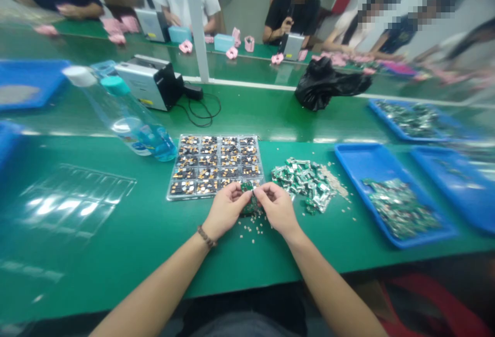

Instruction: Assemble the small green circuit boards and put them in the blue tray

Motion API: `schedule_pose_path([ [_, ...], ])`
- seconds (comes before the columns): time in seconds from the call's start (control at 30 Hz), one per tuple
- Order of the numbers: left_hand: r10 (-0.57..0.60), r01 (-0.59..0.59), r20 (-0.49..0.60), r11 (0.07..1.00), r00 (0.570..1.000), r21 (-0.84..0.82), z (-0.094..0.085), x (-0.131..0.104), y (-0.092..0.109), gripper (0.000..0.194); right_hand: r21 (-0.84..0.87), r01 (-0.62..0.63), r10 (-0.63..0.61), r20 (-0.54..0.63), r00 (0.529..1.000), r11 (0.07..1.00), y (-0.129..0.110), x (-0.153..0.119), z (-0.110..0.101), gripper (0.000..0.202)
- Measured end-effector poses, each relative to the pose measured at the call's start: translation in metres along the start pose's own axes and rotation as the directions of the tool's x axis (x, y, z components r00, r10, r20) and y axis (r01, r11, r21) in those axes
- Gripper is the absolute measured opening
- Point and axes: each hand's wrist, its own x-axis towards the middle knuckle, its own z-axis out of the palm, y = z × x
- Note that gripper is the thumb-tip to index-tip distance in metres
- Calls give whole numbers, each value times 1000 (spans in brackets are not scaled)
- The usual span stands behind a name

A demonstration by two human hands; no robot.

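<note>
My left hand [229, 206], with a beaded bracelet at the wrist, pinches a small green circuit board [246, 187] at the front right corner of a clear compartment tray [170, 194]. The tray's cells hold black, orange and white parts. My right hand [275, 206] is closed at the other side of the board, thumb and fingertips together on something small that I cannot make out. Below the fingertips, small beige pieces [253, 229] lie scattered on the green table [232, 270]. A pile of green and white boards [303, 182] lies right of my right hand, with more beige pieces beside it.
Blue trays [344, 159] with boards stand at the right. Left are clear bottles [133, 123] and an empty clear tray [77, 200]. A grey device [145, 81] with a cable and a black bag [319, 81] stand behind. Several people sit across the table.
</note>
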Motion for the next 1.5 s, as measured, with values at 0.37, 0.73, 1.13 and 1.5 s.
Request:
schedule_pose_path([
  [0.37, 67, -69, 35, 996, 997, 63, -1, 0, -4, 22, 3, 1, -1, 11, 1000, 1000, 5, 0, 0, 27],
  [0.73, 101, -105, 59, 993, 993, 56, 0, 0, -2, 20, -22, 19, -19, 9, 1000, 1000, 8, -1, 4, 28],
  [1.13, 98, -99, 47, 995, 994, 23, -1, 0, -1, 22, 106, -19, 19, 2, 1000, 994, 7, -4, 6, 28],
  [1.5, 77, -77, 56, 997, 995, -9, -3, 2, -4, 22, 160, -12, 8, 22, 1000, 987, 12, -2, 3, 24],
])
